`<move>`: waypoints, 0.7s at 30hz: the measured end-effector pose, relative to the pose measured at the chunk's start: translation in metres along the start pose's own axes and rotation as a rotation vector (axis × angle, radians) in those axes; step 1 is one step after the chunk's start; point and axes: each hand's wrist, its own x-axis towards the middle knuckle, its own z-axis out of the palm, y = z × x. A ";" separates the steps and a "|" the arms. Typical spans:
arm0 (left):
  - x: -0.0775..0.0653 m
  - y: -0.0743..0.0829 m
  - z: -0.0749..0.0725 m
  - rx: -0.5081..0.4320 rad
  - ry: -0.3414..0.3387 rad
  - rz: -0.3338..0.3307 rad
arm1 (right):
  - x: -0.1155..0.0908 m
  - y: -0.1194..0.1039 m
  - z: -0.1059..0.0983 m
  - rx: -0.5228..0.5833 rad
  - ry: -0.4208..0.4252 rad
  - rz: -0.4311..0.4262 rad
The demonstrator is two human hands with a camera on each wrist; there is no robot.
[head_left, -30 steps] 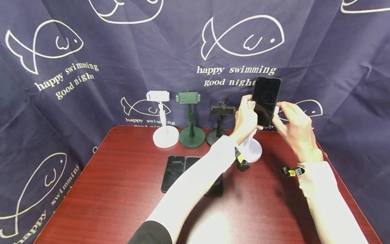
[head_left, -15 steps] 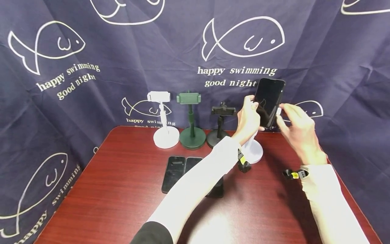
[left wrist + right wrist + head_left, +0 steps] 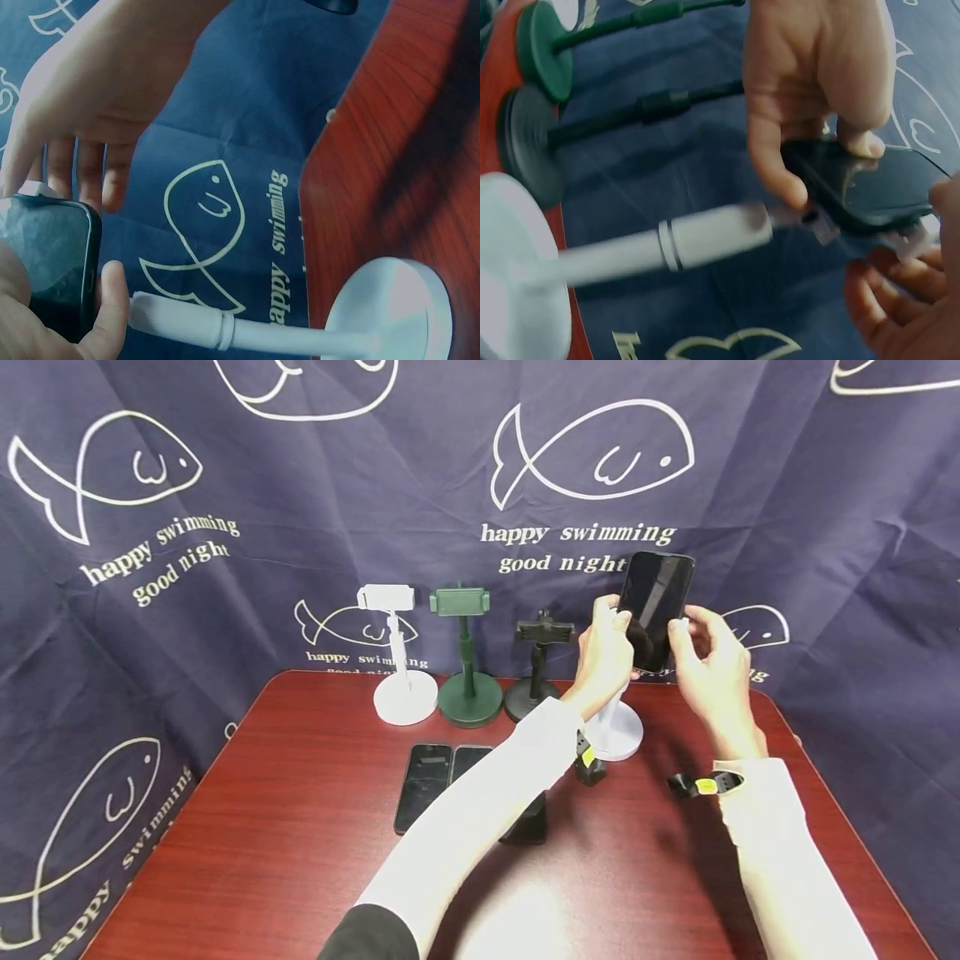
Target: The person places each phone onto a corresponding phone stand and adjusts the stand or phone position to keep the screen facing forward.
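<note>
A black smartphone [image 3: 658, 597] stands upright on the head of the white phone stand [image 3: 619, 732] at the right of the table. My left hand [image 3: 604, 652] grips the phone along its left edge, thumb toward the front in the head view. At the opposite edge, my right hand [image 3: 716, 685] pinches the stand's white clamp [image 3: 913, 238], its thumb at the phone's front edge and the other fingers curled behind. In the left wrist view a bit of white clamp shows at the phone's edge under the right thumb. Most of the clamp is hidden behind the phone.
Left of this stand are a black phone stand [image 3: 542, 652], a green one [image 3: 468, 652] and another white one [image 3: 401, 652], in a row. Several dark phones [image 3: 423, 789] lie on the red table [image 3: 262, 827], partly under the left forearm. A fish-print curtain [image 3: 360, 510] hangs behind.
My right hand first pulled outward, opening a gap beside the phone; now it has moved left and sits against the phone's edge. My left hand has kept its grip.
</note>
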 end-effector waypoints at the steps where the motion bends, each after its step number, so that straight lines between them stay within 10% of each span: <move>1: 0.000 0.000 0.001 -0.014 -0.007 -0.006 | 0.000 -0.001 0.002 0.005 -0.002 0.034; 21: 0.003 -0.014 -0.001 0.169 0.038 0.044 | 0.006 0.002 0.010 0.329 -0.165 0.192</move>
